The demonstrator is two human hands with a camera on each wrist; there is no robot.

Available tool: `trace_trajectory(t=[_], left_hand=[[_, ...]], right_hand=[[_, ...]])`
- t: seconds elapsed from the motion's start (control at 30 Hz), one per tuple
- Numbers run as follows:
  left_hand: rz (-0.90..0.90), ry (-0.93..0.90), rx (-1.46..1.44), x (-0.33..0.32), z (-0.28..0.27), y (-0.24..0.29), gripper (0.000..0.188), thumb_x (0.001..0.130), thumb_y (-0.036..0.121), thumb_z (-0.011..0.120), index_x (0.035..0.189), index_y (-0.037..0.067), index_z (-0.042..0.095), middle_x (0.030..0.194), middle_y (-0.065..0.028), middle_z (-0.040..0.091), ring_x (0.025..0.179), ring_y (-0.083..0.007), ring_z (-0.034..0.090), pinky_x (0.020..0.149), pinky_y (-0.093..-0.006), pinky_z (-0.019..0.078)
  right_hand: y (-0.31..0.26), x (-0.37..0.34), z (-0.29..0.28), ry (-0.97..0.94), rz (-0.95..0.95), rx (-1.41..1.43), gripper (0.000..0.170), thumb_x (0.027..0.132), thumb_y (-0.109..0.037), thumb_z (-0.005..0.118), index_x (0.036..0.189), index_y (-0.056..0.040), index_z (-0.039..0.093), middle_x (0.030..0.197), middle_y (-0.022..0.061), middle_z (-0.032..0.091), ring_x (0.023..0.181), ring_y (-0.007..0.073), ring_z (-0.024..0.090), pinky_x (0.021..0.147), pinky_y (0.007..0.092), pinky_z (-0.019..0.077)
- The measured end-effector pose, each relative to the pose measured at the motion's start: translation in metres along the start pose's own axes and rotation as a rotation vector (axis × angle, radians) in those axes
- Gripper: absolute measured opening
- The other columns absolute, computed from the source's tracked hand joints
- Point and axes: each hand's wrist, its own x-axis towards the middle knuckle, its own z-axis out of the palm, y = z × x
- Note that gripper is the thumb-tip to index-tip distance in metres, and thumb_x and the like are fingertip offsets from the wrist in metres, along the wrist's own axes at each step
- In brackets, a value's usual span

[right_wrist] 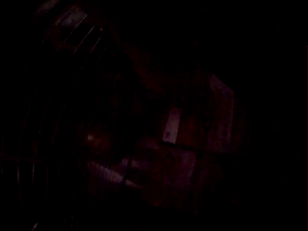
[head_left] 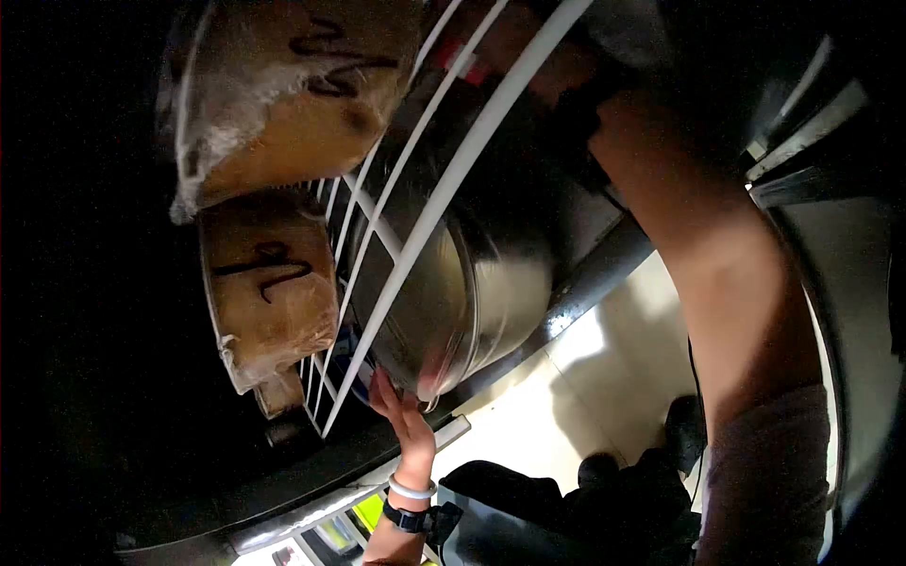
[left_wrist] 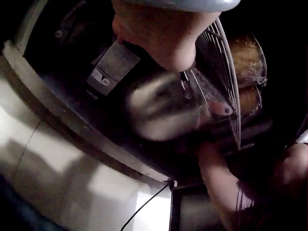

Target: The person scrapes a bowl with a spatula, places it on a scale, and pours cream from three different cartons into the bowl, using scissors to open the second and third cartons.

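Observation:
A shiny metal pot (head_left: 510, 292) lies tilted below a white wire rack (head_left: 429, 222). My left hand (head_left: 404, 415) touches the near side of the pot, its fingers extended along the wall. In the left wrist view the same hand (left_wrist: 161, 36) is above the pot (left_wrist: 163, 110), close to a small metal loop handle (left_wrist: 186, 86). My right arm reaches past the rack into the dark, where the right hand (head_left: 528, 47) shows dimly near a small red patch (head_left: 462, 61). Its fingers are lost in shadow, and I cannot tell what it holds.
Brown packages (head_left: 274, 274) wrapped in clear plastic, with black handwriting, stand on the rack. A dark box with a pale label (left_wrist: 113, 70) sits beside the pot. Light floor tiles (head_left: 528, 415) show below the dark shelf edge. The right wrist view is almost black.

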Motion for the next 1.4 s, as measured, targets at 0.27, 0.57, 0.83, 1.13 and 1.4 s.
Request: trace_trajectory(t=[0.27,0.57,0.83,1.13,1.4], left_hand=[[-0.013,0.01,0.176,0.006,0.0,0.01,0.051,0.096,0.023,0.032,0.141,0.005,0.018,0.137,-0.0156,0.015,0.124,-0.0291,0.025,0.096,-0.0372,0.0304],[-0.057,-0.097,0.234,0.014,-0.011,0.014,0.053,0.096,0.026,0.03,0.14,-0.001,0.017,0.137,-0.0194,0.018,0.118,-0.0283,0.03,0.102,-0.0369,0.0206],[0.758,-0.329,0.365,-0.028,-0.01,0.138,0.058,0.077,0.027,0.06,0.121,-0.004,0.039,0.12,-0.02,0.042,0.115,-0.0355,0.039,0.098,-0.0437,0.0294],[0.672,-0.731,-0.331,-0.046,0.1,0.213,0.094,0.057,0.021,0.085,0.13,-0.003,0.031,0.125,-0.0249,0.044,0.117,-0.0368,0.045,0.098,-0.0461,0.0367],[0.422,-0.643,-0.377,-0.046,0.081,0.205,0.08,0.058,0.017,0.085,0.117,-0.001,0.036,0.109,-0.02,0.053,0.107,-0.0308,0.054,0.09,-0.0413,0.0443]], right_hand=[[-0.046,-0.032,-0.093,-0.078,0.366,0.064,0.043,0.069,-0.005,0.067,0.11,-0.0068,0.053,0.105,0.0176,0.053,0.1,0.0348,0.053,0.085,0.0398,0.0464],[-0.101,-0.152,-0.267,0.202,0.495,0.256,0.058,0.047,0.001,0.072,0.1,-0.0056,0.052,0.094,0.014,0.052,0.087,0.0314,0.054,0.076,0.0359,0.0453],[-0.133,-0.192,-0.358,-0.274,0.398,0.413,0.067,0.05,-0.008,0.082,0.108,-0.0063,0.047,0.105,0.0155,0.047,0.096,0.0275,0.053,0.075,0.0368,0.0493],[-0.174,-0.225,-0.332,-0.343,0.45,0.657,0.05,0.055,-0.013,0.073,0.101,-0.0087,0.055,0.092,0.0076,0.05,0.082,0.0265,0.056,0.067,0.0398,0.049],[-0.18,-0.221,-0.328,-0.349,0.568,0.861,0.058,0.066,-0.01,0.068,0.119,-0.0032,0.046,0.11,0.0165,0.05,0.099,0.0277,0.054,0.073,0.034,0.0507]])
